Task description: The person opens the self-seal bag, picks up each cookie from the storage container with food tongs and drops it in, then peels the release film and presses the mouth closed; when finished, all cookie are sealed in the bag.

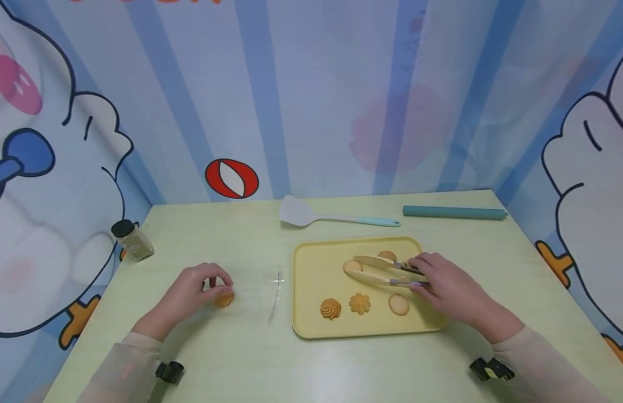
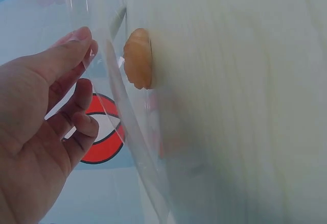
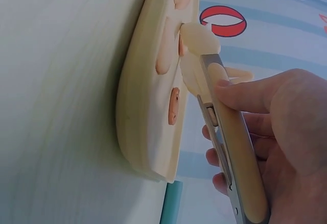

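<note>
My left hand (image 1: 192, 291) pinches the edge of a clear plastic bag (image 2: 130, 127) between thumb and fingertips. A golden cookie (image 2: 138, 58) lies at the bag, just beyond those fingers. On the right, my other hand (image 1: 449, 288) grips a pair of tongs (image 3: 232, 147) with cream tips and metal arms. Over the yellow tray (image 1: 311, 330), the tong tips are parted around a round, pale cookie (image 1: 351, 266). Nearer the front of the tray are a swirled cookie (image 1: 331, 308), a star-shaped cookie (image 1: 360, 303) and a smooth oval cookie (image 1: 398, 304).
Another cookie (image 1: 387, 255) sits at the tray's back, partly behind the tongs. Behind the tray lie a spatula (image 1: 336, 218) and a green rod (image 1: 452, 212). A black-lidded jar (image 1: 133, 240) stands at the table's left edge. A printed curtain (image 1: 321, 101) rises behind the table.
</note>
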Available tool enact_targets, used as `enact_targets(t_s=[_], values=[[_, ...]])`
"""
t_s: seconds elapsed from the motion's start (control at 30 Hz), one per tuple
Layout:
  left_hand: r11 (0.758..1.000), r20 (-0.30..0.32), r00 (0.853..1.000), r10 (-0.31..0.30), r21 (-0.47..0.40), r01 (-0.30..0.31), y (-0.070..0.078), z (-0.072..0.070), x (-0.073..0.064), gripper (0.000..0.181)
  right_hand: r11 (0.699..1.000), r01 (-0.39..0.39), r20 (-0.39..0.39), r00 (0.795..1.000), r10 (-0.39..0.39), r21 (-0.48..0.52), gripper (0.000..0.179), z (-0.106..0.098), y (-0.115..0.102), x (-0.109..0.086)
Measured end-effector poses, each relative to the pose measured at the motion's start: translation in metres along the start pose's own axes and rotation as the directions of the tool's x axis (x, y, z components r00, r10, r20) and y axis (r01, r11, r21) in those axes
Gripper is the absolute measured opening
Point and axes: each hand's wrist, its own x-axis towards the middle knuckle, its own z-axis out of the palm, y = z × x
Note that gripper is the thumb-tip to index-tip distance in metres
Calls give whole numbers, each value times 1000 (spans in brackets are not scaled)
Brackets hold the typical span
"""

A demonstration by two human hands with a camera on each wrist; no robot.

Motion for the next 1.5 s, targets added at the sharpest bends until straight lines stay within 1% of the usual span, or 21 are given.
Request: enact_targets(t_s=[0.1, 0.27, 0.4, 0.53, 0.67, 0.83, 1.03, 1.3, 1.5], values=[[1000, 0, 1000, -4, 4, 4, 0, -1, -1, 14, 1000, 9, -14, 1000, -9, 19, 46, 3, -4, 2], [1000, 2, 1000, -14, 8, 14, 0, -2, -1, 14, 998, 46, -40, 998, -44, 40, 44, 5, -14, 9], [1000, -6, 1000, -4, 11, 5, 0, -2, -1, 14, 996, 71, -47, 997, -69, 47, 44, 7, -23, 16], [1000, -6, 1000, 3, 20, -3, 0, 0, 0, 13, 992, 105, -61, 993, -101, 64, 43, 10, -34, 23], [1000, -5, 1000, -9, 23, 9, 1, 1, 0, 13, 986, 147, -68, 988, -142, 83, 41, 13, -46, 32], [999, -4, 1000, -25, 29, 25, 2, 0, 0, 14, 978, 184, -46, 983, -180, 102, 44, 17, -66, 46], [998, 9, 999, -49, 37, 48, 3, -1, 1, 14, 968, 217, -8, 976, -218, 125, 44, 23, -86, 64], [998, 2, 999, -40, 53, 40, 3, -2, 2, 13, 953, 256, 27, 964, -263, 161, 44, 33, -105, 84], [998, -3, 999, -37, 57, 37, 2, -2, 2, 15, 950, 276, 44, 958, -284, 143, 44, 41, -118, 97]])
